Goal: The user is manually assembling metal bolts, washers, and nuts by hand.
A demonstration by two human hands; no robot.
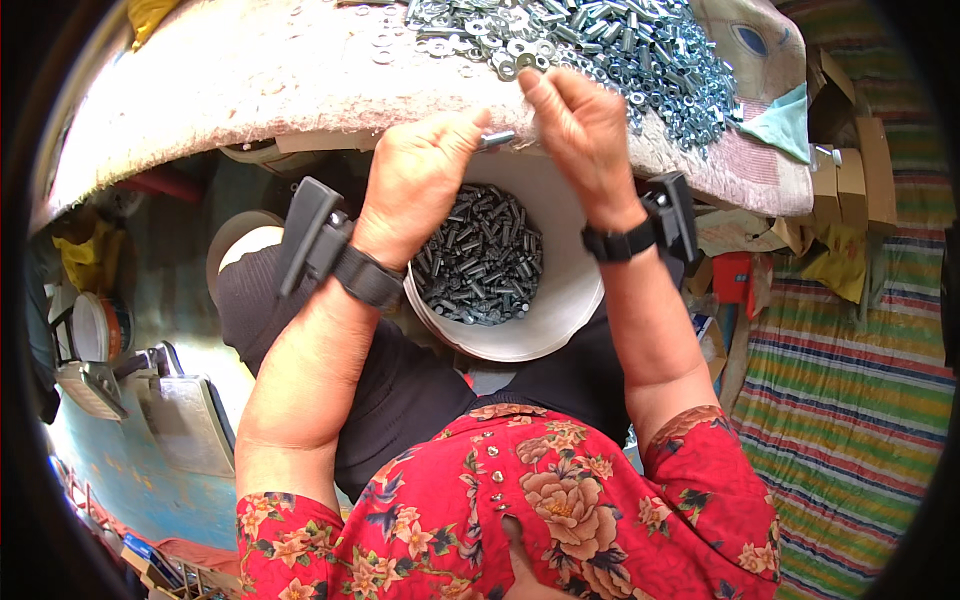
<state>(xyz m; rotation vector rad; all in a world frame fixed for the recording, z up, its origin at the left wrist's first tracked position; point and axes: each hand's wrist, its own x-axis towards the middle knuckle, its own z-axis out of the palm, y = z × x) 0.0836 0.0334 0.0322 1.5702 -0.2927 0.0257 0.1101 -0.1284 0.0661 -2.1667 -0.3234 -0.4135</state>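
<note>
My left hand (pixel 425 170) is closed, and a short silvery bolt (pixel 497 139) sticks out from its fingertips toward the right. My right hand (pixel 583 135) is closed too, its thumb bent over the fingers near the padded table's edge. What it holds, if anything, is hidden. Both hands are above a white bucket (pixel 565 290) between my knees, which contains many dark metal bolts or sleeves (pixel 480 255). Just beyond the hands, flat washers (pixel 508 70) lie at the near side of a large pile of nuts and metal sleeves (pixel 640 60).
A pale cloth-covered table (pixel 250 90) spans the far side. A light teal cloth (pixel 780 125) hangs at its right corner. Cardboard boxes (pixel 850 180) stand beside a striped floor sheet (pixel 850 380). At the left are a metal dustpan-like plate (pixel 185 420) and a white tub (pixel 95 325).
</note>
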